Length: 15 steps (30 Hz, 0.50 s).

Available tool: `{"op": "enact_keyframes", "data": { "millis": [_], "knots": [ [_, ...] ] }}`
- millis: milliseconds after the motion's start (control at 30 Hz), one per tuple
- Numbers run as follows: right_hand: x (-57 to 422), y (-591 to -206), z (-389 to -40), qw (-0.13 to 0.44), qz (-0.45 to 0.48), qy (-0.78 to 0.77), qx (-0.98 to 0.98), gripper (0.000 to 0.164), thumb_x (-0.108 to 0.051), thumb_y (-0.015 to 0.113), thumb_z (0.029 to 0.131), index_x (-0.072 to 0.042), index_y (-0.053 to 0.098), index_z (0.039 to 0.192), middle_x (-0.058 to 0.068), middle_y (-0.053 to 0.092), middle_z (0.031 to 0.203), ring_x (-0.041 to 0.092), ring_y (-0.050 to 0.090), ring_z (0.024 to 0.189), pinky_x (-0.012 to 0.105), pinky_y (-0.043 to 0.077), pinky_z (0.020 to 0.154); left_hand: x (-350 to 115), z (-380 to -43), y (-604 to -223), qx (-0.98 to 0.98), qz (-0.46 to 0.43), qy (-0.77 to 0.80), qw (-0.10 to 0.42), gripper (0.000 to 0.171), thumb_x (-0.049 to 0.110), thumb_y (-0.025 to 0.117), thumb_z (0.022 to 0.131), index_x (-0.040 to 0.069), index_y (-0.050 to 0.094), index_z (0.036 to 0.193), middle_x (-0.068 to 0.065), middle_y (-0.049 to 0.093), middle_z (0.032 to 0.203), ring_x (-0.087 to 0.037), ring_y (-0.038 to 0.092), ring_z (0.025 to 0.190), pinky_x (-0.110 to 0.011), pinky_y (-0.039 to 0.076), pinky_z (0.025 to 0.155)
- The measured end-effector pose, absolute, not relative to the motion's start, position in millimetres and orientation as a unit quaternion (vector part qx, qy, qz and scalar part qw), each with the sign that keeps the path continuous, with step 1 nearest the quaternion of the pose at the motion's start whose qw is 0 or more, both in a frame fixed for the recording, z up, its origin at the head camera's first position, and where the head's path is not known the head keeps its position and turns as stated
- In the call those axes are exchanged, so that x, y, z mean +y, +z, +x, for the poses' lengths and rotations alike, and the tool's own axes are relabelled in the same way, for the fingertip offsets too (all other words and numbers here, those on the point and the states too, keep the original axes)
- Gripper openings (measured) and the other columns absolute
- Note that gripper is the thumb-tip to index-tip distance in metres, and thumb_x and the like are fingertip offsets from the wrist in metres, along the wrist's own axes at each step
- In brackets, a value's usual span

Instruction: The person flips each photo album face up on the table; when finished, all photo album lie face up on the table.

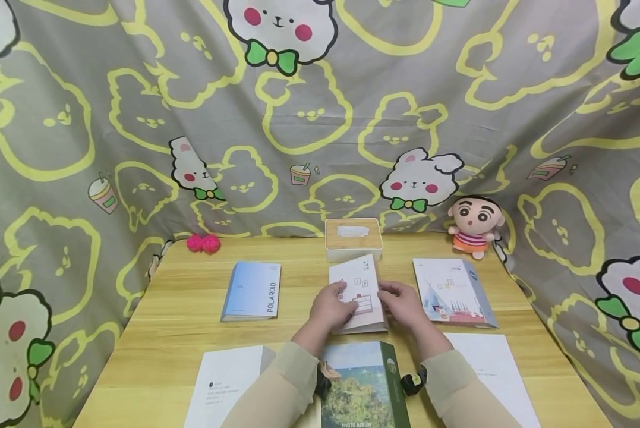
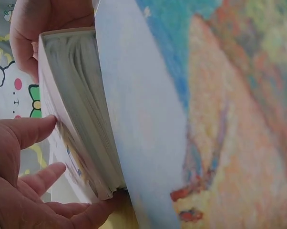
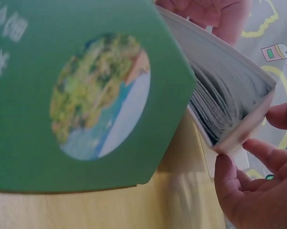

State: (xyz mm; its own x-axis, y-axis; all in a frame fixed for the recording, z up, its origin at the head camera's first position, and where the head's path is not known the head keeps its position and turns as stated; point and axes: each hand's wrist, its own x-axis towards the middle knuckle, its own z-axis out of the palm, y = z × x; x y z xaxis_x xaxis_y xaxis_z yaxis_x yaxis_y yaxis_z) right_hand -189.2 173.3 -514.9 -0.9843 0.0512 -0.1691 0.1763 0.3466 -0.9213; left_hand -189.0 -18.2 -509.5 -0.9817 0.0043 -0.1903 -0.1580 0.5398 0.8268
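Note:
A thick white photo album with small drawings on its cover is between both hands in the middle of the table, its cover tilted. My left hand grips its left side, the thumb over the cover. On the spine side, my right hand holds the edge between thumb and fingers; the right wrist view shows those fingertips at the spine's corner. Loosely stacked pages show from below in the left wrist view. Just nearer lies a green-spined album with a painted landscape, filling much of both wrist views.
A blue POLAROID album lies left, a tent-picture album right. White albums lie at front left and front right, partly under the forearms. Behind stand a tissue box, a doll and pink yarn.

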Motion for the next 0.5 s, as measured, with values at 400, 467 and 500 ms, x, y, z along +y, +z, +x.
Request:
{"op": "enact_keyframes", "data": {
  "millis": [400, 467, 500],
  "knots": [
    [173.7, -505.9, -180.2, -0.009, 0.034, -0.595, 0.803, 0.038, -0.012, 0.07, 0.102, 0.006, 0.067, 0.136, 0.026, 0.068, 0.125, 0.014, 0.063, 0.079, 0.026, 0.055, 0.061, -20.5, -189.1, -504.2, 0.884, -0.023, 0.455, 0.103, 0.055, 0.039, 0.071, 0.098, 0.012, 0.063, 0.145, -0.013, 0.063, 0.146, -0.035, 0.06, 0.13, -0.052, 0.049, 0.109],
    [173.3, -504.9, -179.7, -0.029, 0.014, -0.58, 0.814, 0.036, -0.008, 0.071, 0.101, 0.005, 0.068, 0.134, 0.025, 0.067, 0.126, 0.016, 0.063, 0.08, 0.026, 0.055, 0.062, -21.5, -189.6, -503.7, 0.878, -0.021, 0.466, 0.105, 0.051, 0.038, 0.069, 0.1, 0.011, 0.064, 0.142, -0.013, 0.065, 0.14, -0.028, 0.066, 0.116, -0.045, 0.055, 0.099],
    [172.9, -504.4, -179.6, -0.037, 0.006, -0.57, 0.821, 0.036, -0.006, 0.072, 0.099, 0.004, 0.069, 0.133, 0.025, 0.067, 0.127, 0.017, 0.063, 0.081, 0.026, 0.055, 0.063, -21.9, -189.7, -503.5, 0.873, -0.02, 0.475, 0.107, 0.048, 0.038, 0.069, 0.1, 0.011, 0.064, 0.141, -0.013, 0.066, 0.136, -0.025, 0.067, 0.108, -0.042, 0.057, 0.093]
  ]
}}
